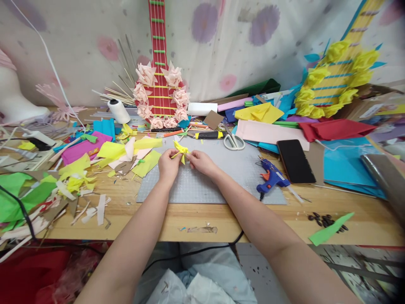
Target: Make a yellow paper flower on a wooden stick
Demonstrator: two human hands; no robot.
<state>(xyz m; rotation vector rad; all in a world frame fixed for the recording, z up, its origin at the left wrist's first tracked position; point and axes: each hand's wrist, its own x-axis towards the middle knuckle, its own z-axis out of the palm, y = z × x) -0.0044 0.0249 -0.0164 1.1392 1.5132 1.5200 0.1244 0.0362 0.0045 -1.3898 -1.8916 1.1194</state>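
A small yellow paper flower point(181, 148) is held above the grey cutting mat point(202, 185), between my two hands. On its left side, my left hand point(168, 166) is closed, with the fingertips pinching the flower's base and what looks like a thin stem. From the right, my right hand point(200, 162) pinches the edge of a petal between thumb and finger. Just beyond the hands lie a yellow and black utility knife point(209, 135) and white-handled scissors point(234, 142). A blue hot glue gun point(271, 176) rests at the mat's right edge.
Yellow and pink paper scraps point(109, 154) cover the table's left side. A black phone point(296, 161) lies right of the glue gun, near blue paper sheets point(344, 164). A red flower-trimmed paper guitar point(160, 99) and a yellow one point(330, 84) stand behind. Dark beads point(325, 221) sit front right.
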